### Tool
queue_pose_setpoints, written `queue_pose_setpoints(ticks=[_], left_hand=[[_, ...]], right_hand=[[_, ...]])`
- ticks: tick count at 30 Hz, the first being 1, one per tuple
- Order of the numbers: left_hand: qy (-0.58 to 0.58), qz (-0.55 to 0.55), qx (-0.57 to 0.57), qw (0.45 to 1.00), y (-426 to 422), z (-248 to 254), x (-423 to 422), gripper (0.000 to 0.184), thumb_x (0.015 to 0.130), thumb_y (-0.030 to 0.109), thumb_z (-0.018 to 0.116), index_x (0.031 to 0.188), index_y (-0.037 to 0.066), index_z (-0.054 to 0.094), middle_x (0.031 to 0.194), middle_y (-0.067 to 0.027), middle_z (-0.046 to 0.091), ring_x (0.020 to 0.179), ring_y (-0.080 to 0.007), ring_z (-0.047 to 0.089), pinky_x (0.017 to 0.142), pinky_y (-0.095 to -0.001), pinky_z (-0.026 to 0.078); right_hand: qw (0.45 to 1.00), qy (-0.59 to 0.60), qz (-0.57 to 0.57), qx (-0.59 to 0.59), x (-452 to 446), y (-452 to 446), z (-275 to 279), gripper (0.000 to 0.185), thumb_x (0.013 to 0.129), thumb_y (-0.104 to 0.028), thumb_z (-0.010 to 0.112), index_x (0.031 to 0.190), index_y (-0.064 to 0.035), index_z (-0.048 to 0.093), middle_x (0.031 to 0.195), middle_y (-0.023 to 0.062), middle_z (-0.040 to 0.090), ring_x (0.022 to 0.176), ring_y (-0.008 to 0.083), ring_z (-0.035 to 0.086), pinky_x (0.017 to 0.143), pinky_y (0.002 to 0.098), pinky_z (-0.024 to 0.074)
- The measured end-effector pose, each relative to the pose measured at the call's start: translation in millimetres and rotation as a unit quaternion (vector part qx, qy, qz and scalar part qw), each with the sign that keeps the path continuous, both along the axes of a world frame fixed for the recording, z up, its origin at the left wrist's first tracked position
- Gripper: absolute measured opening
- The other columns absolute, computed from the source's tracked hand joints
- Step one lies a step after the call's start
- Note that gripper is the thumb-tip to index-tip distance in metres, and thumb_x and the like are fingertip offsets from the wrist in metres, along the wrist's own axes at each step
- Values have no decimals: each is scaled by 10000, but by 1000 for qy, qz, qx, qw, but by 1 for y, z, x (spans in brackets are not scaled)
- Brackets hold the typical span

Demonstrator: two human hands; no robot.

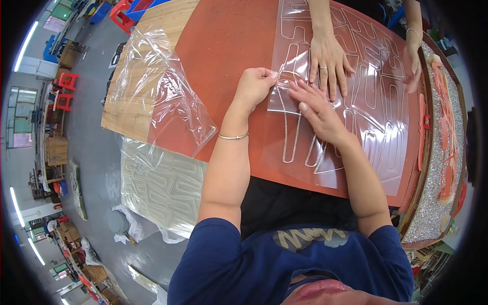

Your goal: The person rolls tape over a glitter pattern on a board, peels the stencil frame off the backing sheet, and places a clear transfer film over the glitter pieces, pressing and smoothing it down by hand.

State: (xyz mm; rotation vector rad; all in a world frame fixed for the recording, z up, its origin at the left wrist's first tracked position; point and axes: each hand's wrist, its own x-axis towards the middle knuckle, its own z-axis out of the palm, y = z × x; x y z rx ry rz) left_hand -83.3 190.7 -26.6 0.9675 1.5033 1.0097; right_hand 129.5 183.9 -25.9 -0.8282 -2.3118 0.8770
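My left hand [254, 87] pinches the edge of a clear plastic film [276, 103] between thumb and fingertips. My right hand [321, 113] lies with fingers stretched out on the film, just right of the left. Under and around it is a transparent sheet [389, 175] bearing thin silvery, beaded-looking outlines in long loops. Some outlines [288, 147] show below the film's lower edge. Just beyond my right hand, another person's hand [328, 63] presses flat on the film. That person's other hand [412, 66], slightly blurred, is at the sheet's right side.
A reddish-brown mat [218, 46] covers much of the wooden table [127, 114]. Crumpled clear plastic [170, 91] lies at left. Below it is a pale sheet with outlines [160, 185]. A glittery board [427, 203] with orange pieces stands at right. Red stools [66, 81] are on the floor.
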Motion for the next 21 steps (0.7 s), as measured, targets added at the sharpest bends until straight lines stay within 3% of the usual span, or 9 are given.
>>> queue_pose_setpoints(ticks=[2,3,4,10,13,16,18,20,21], left_hand=[[36,3,24,999,2,-6,2,168,894,158,636,914,-9,649,702,-5,620,524,-15,417,442,-180,317],[34,6,25,999,2,-8,2,168,894,158,636,914,-9,649,702,-5,620,524,-15,417,442,-180,317],[45,8,30,998,3,-9,3,166,897,157,631,913,-8,647,686,7,597,512,-13,401,427,-180,295],[-19,-28,-33,999,-2,8,-4,171,930,159,582,902,-2,632,643,39,510,476,-12,351,392,-187,238],[-2,-13,-23,1000,0,0,-3,215,935,186,562,866,2,651,622,22,512,471,-43,372,416,-230,285],[-7,16,-22,1000,4,-3,-8,257,934,216,548,882,-7,664,622,-11,554,467,-78,405,437,-271,340],[-29,12,-34,999,0,3,-11,268,940,223,536,930,-17,655,642,-26,584,461,-82,407,432,-272,345],[-131,2,-71,989,-7,19,-13,235,960,200,530,987,-17,615,685,-27,591,440,-27,340,364,-198,232],[-132,2,-69,989,-11,22,-12,235,960,200,530,987,-17,615,685,-27,591,440,-27,340,364,-198,232]], right_hand=[[963,189,-58,-184,5,1,1,358,993,-202,456,1301,-40,540,1373,117,506,1326,234,410,1079,370,332],[878,305,-162,-331,11,8,5,347,995,-199,457,1258,1,563,1280,133,578,1235,217,510,1037,328,397],[812,435,-145,-361,21,13,15,337,999,-192,447,1211,36,577,1181,137,633,1123,220,590,1014,336,429],[793,539,-111,-261,122,23,82,363,1002,-201,414,1184,75,562,1156,186,629,1057,257,619,968,389,466],[846,473,-205,-134,132,-10,105,378,1009,-197,380,1189,87,553,1157,205,623,1055,271,617,947,396,474],[928,282,-242,30,146,-40,105,350,1007,-167,380,1157,82,575,1161,210,618,1036,272,619,919,387,485],[956,89,-244,137,130,-59,96,248,942,-66,479,1122,49,604,1147,187,628,1018,271,622,894,366,484],[968,-75,-162,179,107,-73,89,261,837,37,560,1089,14,622,1122,167,632,1004,286,615,849,358,485],[968,-70,-127,207,98,-77,80,312,770,81,591,1066,-8,630,1085,150,630,974,300,607,801,349,479]])
